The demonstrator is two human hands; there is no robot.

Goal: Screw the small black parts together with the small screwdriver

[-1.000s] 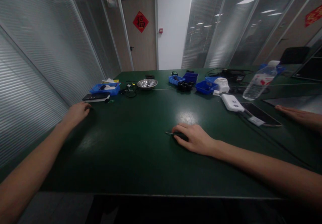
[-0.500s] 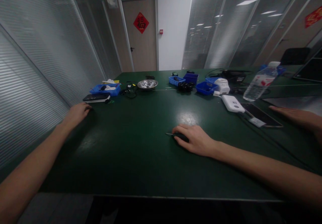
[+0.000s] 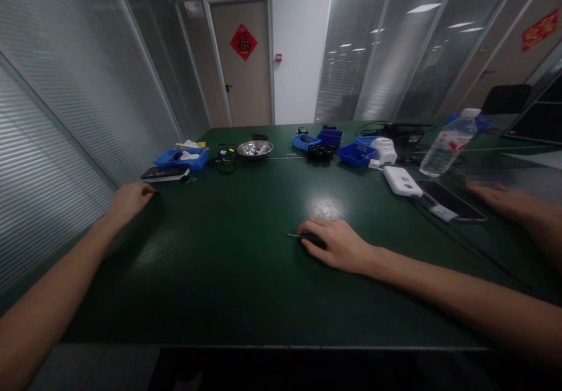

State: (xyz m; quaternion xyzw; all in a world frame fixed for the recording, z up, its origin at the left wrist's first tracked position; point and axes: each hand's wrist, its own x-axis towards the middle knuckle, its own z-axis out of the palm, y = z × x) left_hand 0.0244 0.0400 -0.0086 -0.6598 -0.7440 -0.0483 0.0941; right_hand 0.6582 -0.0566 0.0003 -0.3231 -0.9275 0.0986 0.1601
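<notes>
My right hand rests on the green table with its fingers wrapped round the black handle of a small screwdriver. The thin metal shaft points left, low over the tabletop. Over at the left side of the table, my left hand lies with its fingers curled together. Something small and dark shows at its fingertips, too unclear to name. Just beyond that hand is a flat black-and-white box-like item, apart from the fingers.
Along the back stand a blue tray, a metal bowl and several blue bins. On the right are a white power bank, a phone, a water bottle and another person's hand. Cables cross the table there.
The other person's hand on the right has turned and its fingers have shifted. The whole view has swung slightly. Both my hands stay in place, the screwdriver still in the right.
</notes>
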